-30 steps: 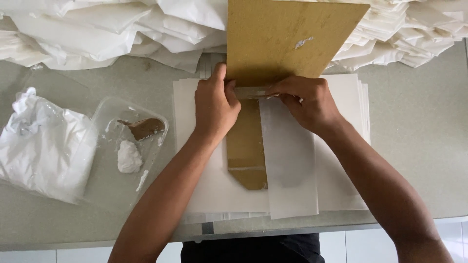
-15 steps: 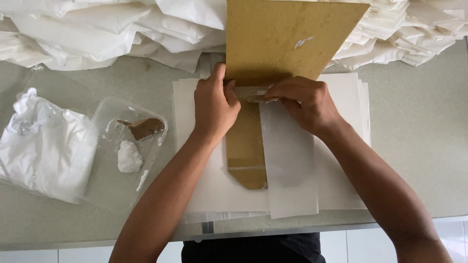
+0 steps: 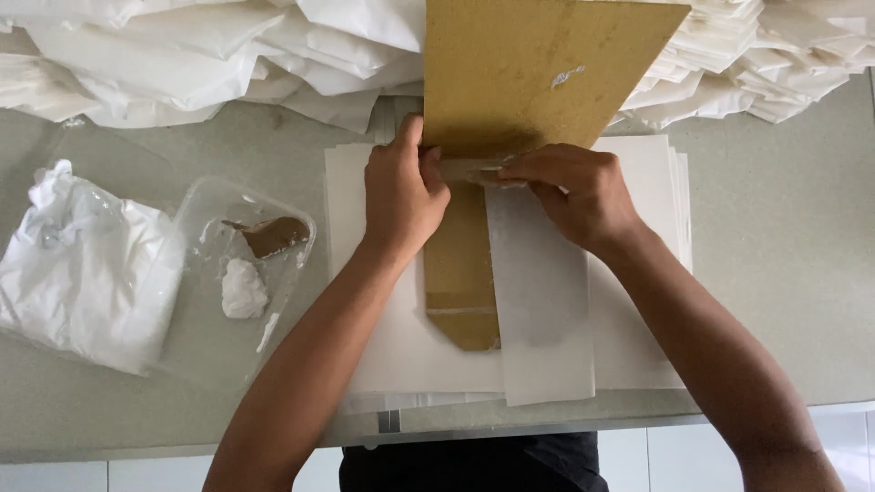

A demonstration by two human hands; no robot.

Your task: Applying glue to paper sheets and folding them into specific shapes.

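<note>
The far end of the cardboard template (image 3: pixel 538 77) runs past the top edge of the view, and both hands cover the spot where it narrows. It is stiff, brown and matte, wide at the top and tapering to a slim strip that points toward the person, its long axis running away from the body. A thin white paper sheet (image 3: pixel 542 301) overlaps the strip, lying on a stack of paper (image 3: pixel 638 273). The left hand (image 3: pixel 401 196) and right hand (image 3: pixel 570 191) pinch a folded paper edge against the cardboard, fingers pressed together.
</note>
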